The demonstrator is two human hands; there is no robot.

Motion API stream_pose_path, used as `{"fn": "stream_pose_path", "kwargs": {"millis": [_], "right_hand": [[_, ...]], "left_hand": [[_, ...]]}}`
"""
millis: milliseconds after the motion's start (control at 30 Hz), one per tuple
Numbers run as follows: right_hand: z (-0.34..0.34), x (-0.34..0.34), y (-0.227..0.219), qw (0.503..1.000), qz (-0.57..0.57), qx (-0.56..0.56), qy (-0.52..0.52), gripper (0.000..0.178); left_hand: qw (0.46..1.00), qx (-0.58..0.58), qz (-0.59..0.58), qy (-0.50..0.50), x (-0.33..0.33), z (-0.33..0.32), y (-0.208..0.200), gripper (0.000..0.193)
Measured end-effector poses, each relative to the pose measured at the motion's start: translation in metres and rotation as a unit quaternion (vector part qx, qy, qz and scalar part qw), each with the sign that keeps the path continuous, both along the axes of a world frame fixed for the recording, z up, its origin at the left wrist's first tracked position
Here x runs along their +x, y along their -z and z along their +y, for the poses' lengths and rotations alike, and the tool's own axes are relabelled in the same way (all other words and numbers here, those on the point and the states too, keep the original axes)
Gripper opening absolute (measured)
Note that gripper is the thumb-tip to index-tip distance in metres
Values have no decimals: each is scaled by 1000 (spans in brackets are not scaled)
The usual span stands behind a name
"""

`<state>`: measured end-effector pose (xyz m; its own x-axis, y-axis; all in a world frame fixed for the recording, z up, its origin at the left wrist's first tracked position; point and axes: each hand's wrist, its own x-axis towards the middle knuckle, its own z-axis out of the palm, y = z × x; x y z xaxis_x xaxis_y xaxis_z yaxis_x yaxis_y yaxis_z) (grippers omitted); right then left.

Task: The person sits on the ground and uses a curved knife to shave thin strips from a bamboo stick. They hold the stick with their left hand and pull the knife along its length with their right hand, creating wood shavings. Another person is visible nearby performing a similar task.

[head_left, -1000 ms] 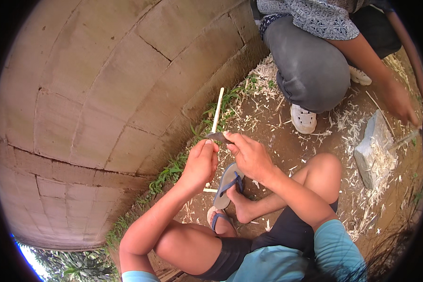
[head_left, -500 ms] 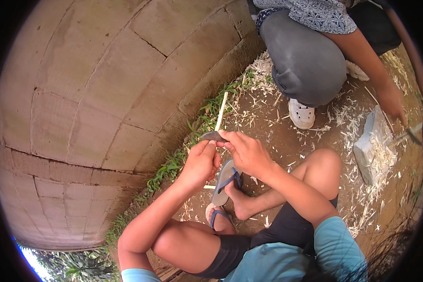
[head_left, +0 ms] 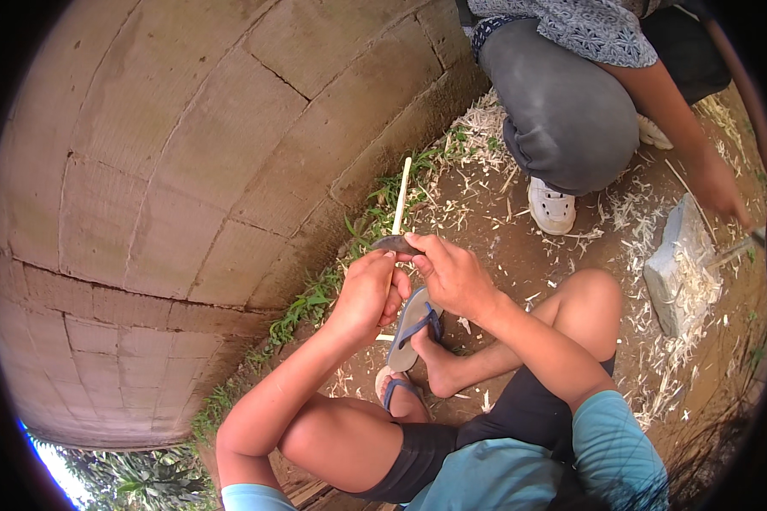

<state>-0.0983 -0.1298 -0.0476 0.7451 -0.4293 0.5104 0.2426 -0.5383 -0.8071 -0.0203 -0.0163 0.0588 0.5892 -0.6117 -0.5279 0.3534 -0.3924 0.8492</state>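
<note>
Left hand (head_left: 362, 294) grips the pale stick (head_left: 400, 198) low down; right hand (head_left: 452, 272) pinches a dark blade (head_left: 395, 244) against it, near the wall (head_left: 187, 153). Stick looks light, stiff and thin, likely to snap; best held close below the blade.

Bright, soft daylight around me, no hard shadows or glare. Fisheye bends the block wall (head_left: 187, 170); black vignette at corners. Centre sharp, edges w/ slight blur.

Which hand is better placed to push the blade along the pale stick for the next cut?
Probably the right hand: its fingers rest on the dark blade against the pale stick. The left hand grips the stick lower down.
</note>
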Motion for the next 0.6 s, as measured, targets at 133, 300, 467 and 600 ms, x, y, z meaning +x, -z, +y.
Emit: {"fn": "stream_pose_path", "kwargs": {"millis": [133,300,467,600], "right_hand": [[-4,1,0,1000,-12,-27,3,27],[-3,1,0,1000,-11,-14,-17,26],[-10,5,7,998,2,-64,6,28],[-11,9,12,997,-9,-80,17,30]], "left_hand": [[999,21,-23,11,1,1,1,29],[1000,8,20,11,6,4,3,30],[998,33,-30,33,4,7,10,28],[976,68,-194,74,-2,12,29,26]]}}
